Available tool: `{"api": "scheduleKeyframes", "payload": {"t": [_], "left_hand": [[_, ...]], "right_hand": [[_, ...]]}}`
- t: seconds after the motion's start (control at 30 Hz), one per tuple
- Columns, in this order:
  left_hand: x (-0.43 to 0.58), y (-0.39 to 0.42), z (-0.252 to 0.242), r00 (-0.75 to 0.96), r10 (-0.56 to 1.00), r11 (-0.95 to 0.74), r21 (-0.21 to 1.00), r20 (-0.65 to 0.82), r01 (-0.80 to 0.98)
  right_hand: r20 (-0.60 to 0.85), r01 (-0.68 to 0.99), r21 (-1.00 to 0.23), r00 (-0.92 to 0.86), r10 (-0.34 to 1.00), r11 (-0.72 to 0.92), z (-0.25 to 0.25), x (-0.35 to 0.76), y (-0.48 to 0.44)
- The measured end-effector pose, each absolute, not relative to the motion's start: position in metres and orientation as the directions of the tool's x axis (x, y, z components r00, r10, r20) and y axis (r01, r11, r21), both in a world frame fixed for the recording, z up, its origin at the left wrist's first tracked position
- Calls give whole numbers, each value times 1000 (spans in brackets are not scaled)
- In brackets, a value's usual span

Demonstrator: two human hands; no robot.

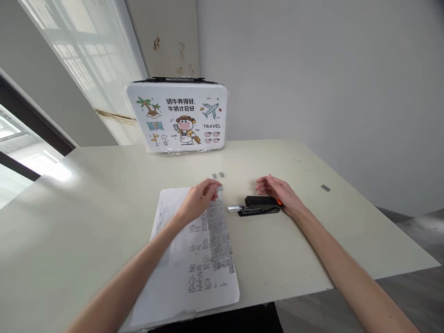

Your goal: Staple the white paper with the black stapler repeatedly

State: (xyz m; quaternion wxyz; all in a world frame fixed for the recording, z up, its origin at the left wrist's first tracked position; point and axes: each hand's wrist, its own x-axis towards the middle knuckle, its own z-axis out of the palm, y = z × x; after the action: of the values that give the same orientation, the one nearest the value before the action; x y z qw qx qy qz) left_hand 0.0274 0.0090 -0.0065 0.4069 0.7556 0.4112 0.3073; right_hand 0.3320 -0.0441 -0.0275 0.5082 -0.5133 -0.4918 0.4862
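With the stapler [258, 205] as the hub of our clock and twelve straight ahead, the paper [182, 268] lies nearest us at eight, reaching the near edge of the table [284, 259]. We judge it light, limp and quick to slide; it would best be steadied flat by a bare margin. Rows of staples [218, 231] cover its right side; we cannot tell whether they are fixed down.

At the hub, the stapler lies on the table, its silver part jutting toward nine. It should be stiff and fairly heavy, best gripped around its black body.

Toward nine to ten, our left hand [200, 196] has its fingertips together on a grey strip [220, 188] at the paper's far edge. That strip should be small, smooth and brittle, safest pinched by its ends. At two, our right hand [277, 190] curls loosely, fingers apart and nothing in them; its wrist partly blocks the stapler's tail, and we cannot tell if they touch.

Another loose strip [325, 188] lies at two to three, and a pair of strips [221, 175] at ten. Farther off at eleven, a printed case [183, 115] stands upright, well clear of both hands, before the wall [305, 69].
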Motion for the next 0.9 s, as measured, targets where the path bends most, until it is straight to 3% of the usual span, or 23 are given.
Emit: {"api": "scheduleKeyframes", "payload": {"t": [0.2,0.47,0.9], "left_hand": [[37,-11,-6,525,851,-201,928,7,313],[47,-26,-13,523,825,-480,756,216,445],[51,-35,-18,562,781,-572,673,273,468]], "right_hand": [[-10,19,-1000,52,999,-11,-27,332,-44],[-13,34,-999,46,999,-14,-28,332,-42],[-14,22,-1000,40,999,-15,-28,332,-44]]}}
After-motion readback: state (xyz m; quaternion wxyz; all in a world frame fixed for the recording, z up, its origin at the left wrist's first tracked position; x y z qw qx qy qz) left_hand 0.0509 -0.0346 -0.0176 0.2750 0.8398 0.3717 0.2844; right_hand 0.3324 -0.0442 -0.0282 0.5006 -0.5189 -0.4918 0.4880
